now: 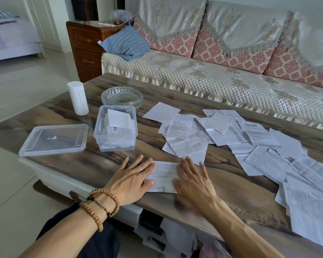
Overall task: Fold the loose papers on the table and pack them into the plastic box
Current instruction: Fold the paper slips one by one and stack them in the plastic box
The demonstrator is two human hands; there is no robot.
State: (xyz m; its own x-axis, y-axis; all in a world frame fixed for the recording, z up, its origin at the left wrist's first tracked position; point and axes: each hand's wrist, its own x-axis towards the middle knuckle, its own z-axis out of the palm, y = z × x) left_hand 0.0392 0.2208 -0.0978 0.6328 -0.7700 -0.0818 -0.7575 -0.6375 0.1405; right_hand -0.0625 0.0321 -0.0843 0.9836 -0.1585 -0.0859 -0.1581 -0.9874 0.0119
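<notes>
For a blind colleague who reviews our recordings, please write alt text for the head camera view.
Both hands, left and right, press flat on one printed paper at the near edge of a wooden table. Behind them stand an open plastic box holding folded papers and its lid to the left. Loose papers spread to the right.

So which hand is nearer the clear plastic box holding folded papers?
Left. The left hand lies just in front of the clear plastic box; the right hand lies further to the right.
</notes>
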